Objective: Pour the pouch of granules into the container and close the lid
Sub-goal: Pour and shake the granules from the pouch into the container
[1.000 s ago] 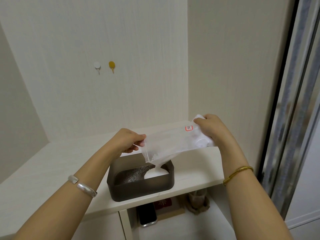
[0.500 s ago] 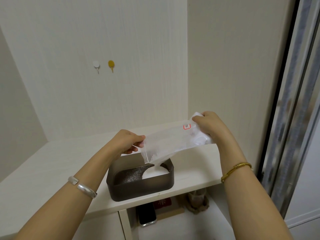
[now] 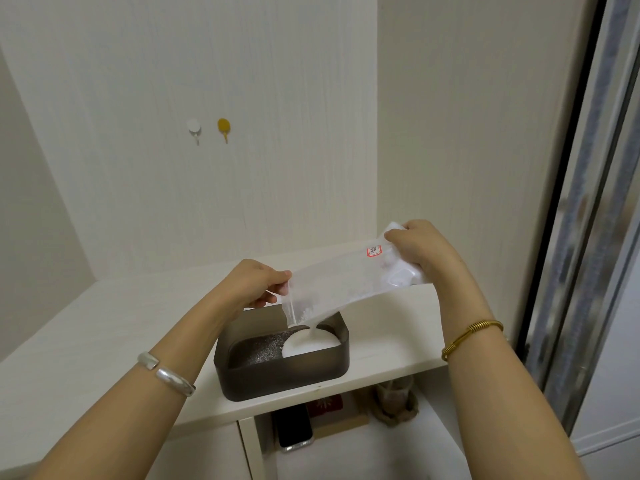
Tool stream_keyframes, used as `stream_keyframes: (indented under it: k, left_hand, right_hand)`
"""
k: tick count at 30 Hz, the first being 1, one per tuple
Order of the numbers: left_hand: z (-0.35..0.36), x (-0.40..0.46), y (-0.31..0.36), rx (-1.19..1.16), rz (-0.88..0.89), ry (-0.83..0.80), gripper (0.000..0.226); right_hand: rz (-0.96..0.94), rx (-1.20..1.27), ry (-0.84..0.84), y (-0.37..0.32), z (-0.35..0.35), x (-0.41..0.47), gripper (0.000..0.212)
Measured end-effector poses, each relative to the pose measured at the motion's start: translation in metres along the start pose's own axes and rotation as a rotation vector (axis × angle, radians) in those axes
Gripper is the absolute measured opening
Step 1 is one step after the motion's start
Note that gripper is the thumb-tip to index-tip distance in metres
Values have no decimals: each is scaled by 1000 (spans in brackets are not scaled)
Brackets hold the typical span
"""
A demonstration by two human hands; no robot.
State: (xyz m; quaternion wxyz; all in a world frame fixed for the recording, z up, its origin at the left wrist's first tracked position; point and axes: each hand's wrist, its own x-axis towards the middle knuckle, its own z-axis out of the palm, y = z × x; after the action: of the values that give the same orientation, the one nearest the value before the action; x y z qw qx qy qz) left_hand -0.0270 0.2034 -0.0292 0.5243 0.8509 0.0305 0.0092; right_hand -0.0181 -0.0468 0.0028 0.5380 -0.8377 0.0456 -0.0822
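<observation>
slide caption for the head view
Both hands, left hand and right hand, tip a clear pouch; white granules pour into a dark container.

I saw the clear pouch with its red-edged label tilted, open mouth lowest over the container; white granules streamed into a mound at the right end; the dark, lidless, rounded box sat at the shelf's front edge.

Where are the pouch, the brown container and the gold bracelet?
pouch (image 3: pixel 346 278): head view, middle of its clear side.
brown container (image 3: pixel 277 379): head view, its front wall.
gold bracelet (image 3: pixel 469 336): head view, coil on the right wrist.
</observation>
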Motion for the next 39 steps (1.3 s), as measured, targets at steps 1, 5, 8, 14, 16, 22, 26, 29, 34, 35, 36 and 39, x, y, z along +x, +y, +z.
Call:
stream_keyframes:
  k: [1,5,8,14,16,22,26,29,34,35,36,39]
  left_hand:
    - [0,0,0,1,1,3,23]
    - [0,1,0,5,5,4,24]
    - [1,1,-1,6,6,-1,26]
    - [2,3,-4,2,6,-20,31]
    - [2,3,-5,-1,3,-25,33]
    - [3,5,-6,-5,-4,-25,32]
    - [4,6,-8,-5,-5,-22,36]
    - [5,7,-10,-7,-8,-26,41]
    - [6,8,-11,-8,-9,-28,43]
    - [7,9,-12,-9,-10,-27,43]
    - [7,9,-12,-8,-12,-28,43]
    - [8,9,-12,-10,-21,-33,42]
  right_hand:
    - [1,-13,-1,-1,0,0,9]
    - [-21,-70,14,-3,0,2,7]
    - [-16,-78,18,-4,1,3,8]
    - [-9,-132,20,-6,2,5,8]
    - [-13,-137,18,-6,2,5,9]
    - [-28,-168,32,-7,1,6,19]
    - [-37,-186,29,-9,1,5,12]
    - [-36,-186,27,-10,1,4,17]
    - [-31,-200,33,-13,0,2,22]
    - [-31,-199,32,-13,0,2,23]
    - [-32,-199,32,-14,0,2,23]
    - [-31,-204,30,-15,-1,0,20]
